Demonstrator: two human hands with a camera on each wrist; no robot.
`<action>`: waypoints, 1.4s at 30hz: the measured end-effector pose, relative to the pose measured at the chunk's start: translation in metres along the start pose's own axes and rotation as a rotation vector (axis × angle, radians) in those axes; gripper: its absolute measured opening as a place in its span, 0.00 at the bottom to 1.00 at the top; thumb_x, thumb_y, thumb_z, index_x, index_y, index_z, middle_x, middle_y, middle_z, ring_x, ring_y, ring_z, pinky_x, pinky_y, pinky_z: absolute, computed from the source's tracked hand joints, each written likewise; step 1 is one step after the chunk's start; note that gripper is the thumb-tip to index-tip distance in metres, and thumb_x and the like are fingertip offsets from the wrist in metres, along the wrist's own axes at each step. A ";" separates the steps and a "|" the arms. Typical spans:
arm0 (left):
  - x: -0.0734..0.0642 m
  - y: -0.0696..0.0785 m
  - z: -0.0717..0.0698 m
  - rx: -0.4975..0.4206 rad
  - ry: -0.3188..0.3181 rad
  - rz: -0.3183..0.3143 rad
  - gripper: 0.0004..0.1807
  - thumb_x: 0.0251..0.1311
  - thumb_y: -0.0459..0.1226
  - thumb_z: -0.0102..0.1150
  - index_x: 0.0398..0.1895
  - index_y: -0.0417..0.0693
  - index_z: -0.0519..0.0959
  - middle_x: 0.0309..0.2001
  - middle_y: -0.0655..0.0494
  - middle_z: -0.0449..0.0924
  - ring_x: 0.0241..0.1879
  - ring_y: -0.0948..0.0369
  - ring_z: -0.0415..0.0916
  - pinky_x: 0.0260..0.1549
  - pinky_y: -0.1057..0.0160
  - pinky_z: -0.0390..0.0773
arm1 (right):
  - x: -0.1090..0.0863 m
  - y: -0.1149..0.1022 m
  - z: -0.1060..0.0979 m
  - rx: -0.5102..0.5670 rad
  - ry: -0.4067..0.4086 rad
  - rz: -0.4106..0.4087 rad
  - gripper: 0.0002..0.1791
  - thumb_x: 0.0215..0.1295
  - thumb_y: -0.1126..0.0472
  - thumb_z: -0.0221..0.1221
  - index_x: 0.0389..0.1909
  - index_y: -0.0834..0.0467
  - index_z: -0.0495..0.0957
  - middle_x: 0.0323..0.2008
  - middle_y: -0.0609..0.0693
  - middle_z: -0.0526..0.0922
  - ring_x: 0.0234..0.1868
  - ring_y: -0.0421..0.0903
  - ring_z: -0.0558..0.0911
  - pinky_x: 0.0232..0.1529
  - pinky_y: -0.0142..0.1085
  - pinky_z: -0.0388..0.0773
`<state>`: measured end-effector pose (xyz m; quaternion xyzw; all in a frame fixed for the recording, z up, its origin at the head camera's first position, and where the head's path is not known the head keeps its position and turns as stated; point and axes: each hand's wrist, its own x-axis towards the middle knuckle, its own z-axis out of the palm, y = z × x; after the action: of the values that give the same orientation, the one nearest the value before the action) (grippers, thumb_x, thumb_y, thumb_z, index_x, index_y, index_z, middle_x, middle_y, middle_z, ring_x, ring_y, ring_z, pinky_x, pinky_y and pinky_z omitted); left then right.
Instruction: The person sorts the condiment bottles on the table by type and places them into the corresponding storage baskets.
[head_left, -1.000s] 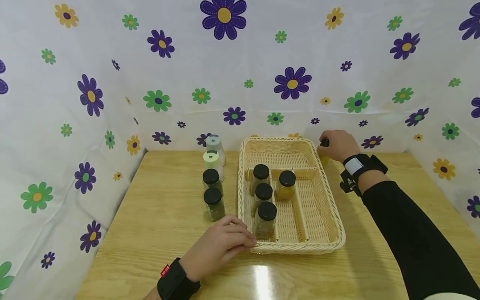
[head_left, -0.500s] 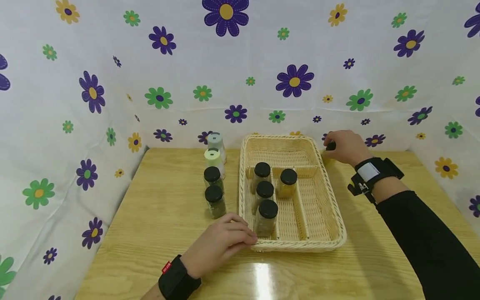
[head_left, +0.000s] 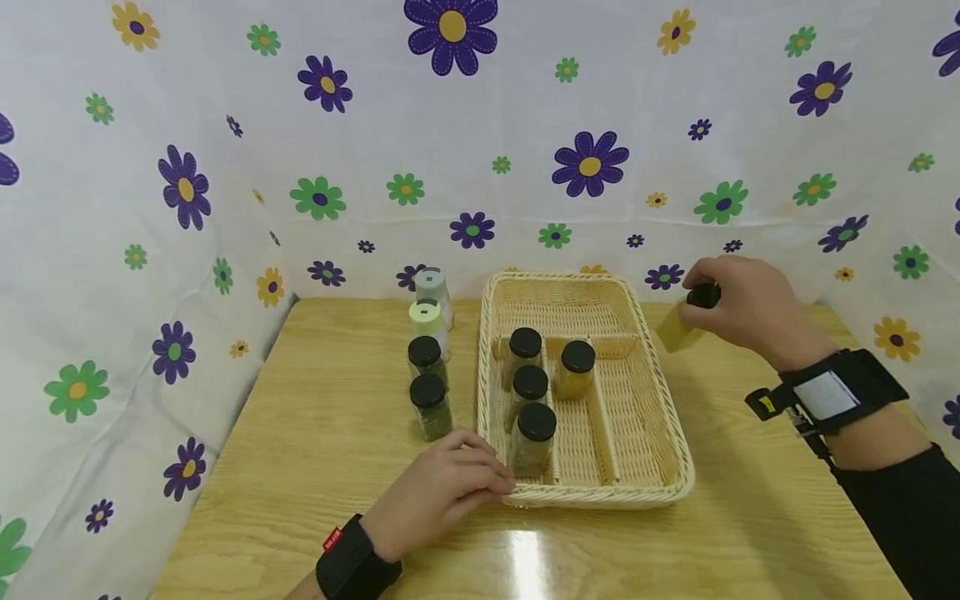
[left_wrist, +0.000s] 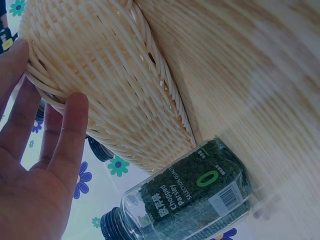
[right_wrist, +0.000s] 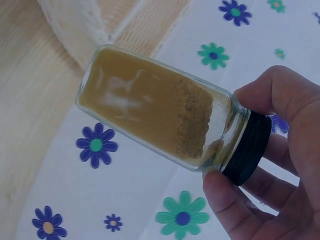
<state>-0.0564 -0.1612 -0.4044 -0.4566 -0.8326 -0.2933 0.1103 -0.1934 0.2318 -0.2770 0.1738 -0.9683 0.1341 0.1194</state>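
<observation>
My right hand [head_left: 750,304] holds a glass spice jar [right_wrist: 150,107] of yellow-brown powder by its black lid, tilted and raised to the right of the wicker basket [head_left: 597,496]. In the right wrist view, thumb and fingers pinch around the jar's neck and lid. My left hand [head_left: 442,483] grips the rim at the basket's near left corner. In the left wrist view, some fingers pass behind the rim and one fingertip lies on the outer weave. Beside that hand stands a jar of chopped parsley [left_wrist: 195,195].
Inside the divided basket, the left compartment holds 3 black-lidded jars [head_left: 531,437] and the middle one holds a yellow jar [head_left: 575,371]. Left of the basket are another dark jar [head_left: 426,358], a yellow-topped shaker [head_left: 429,325] and a pale blue-topped shaker [head_left: 432,292]. A flowered cloth [head_left: 375,150] hangs behind.
My right hand has moved right and toward me, bringing the powder jar away from the basket's far right side and into clearer view. The left hand stays on the basket rim.
</observation>
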 end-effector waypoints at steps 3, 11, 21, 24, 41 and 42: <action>0.000 0.000 0.000 0.001 0.005 0.005 0.07 0.62 0.37 0.67 0.42 0.58 0.87 0.46 0.69 0.85 0.51 0.65 0.74 0.55 0.67 0.75 | -0.009 -0.010 -0.005 0.002 0.025 -0.033 0.12 0.54 0.59 0.65 0.39 0.59 0.83 0.34 0.54 0.84 0.32 0.49 0.77 0.31 0.41 0.74; 0.000 0.001 0.000 -0.001 0.002 0.013 0.07 0.63 0.37 0.65 0.43 0.57 0.87 0.47 0.68 0.85 0.52 0.64 0.74 0.56 0.67 0.74 | -0.027 -0.040 -0.001 0.051 0.027 -0.108 0.12 0.54 0.59 0.68 0.40 0.56 0.83 0.35 0.49 0.85 0.30 0.45 0.77 0.28 0.36 0.75; 0.000 0.002 0.000 -0.008 -0.019 -0.034 0.08 0.61 0.37 0.67 0.42 0.59 0.88 0.46 0.70 0.85 0.52 0.65 0.74 0.57 0.68 0.74 | -0.039 -0.064 0.018 0.111 0.078 -0.282 0.12 0.52 0.59 0.70 0.38 0.52 0.82 0.33 0.45 0.84 0.29 0.41 0.77 0.28 0.33 0.77; 0.000 0.002 0.000 -0.008 -0.013 -0.025 0.08 0.61 0.37 0.67 0.42 0.59 0.87 0.46 0.70 0.85 0.52 0.65 0.74 0.56 0.68 0.74 | -0.041 -0.071 0.020 0.129 0.073 -0.311 0.12 0.52 0.59 0.70 0.38 0.53 0.82 0.33 0.45 0.83 0.30 0.42 0.77 0.28 0.33 0.78; 0.000 0.001 0.000 0.010 -0.025 -0.018 0.08 0.62 0.37 0.66 0.43 0.59 0.87 0.46 0.70 0.85 0.52 0.65 0.73 0.57 0.66 0.74 | -0.059 -0.110 0.044 0.205 0.036 -0.392 0.13 0.51 0.57 0.72 0.37 0.52 0.82 0.37 0.46 0.84 0.34 0.42 0.80 0.31 0.31 0.81; 0.000 0.002 0.001 0.007 -0.026 -0.022 0.08 0.63 0.37 0.66 0.43 0.59 0.87 0.46 0.70 0.85 0.53 0.65 0.73 0.57 0.66 0.74 | -0.060 -0.111 0.046 0.210 0.030 -0.390 0.13 0.51 0.57 0.72 0.37 0.51 0.82 0.36 0.45 0.84 0.33 0.42 0.79 0.30 0.31 0.80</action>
<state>-0.0551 -0.1603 -0.4043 -0.4511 -0.8399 -0.2855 0.0977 -0.1064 0.1359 -0.3123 0.3673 -0.8952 0.2110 0.1387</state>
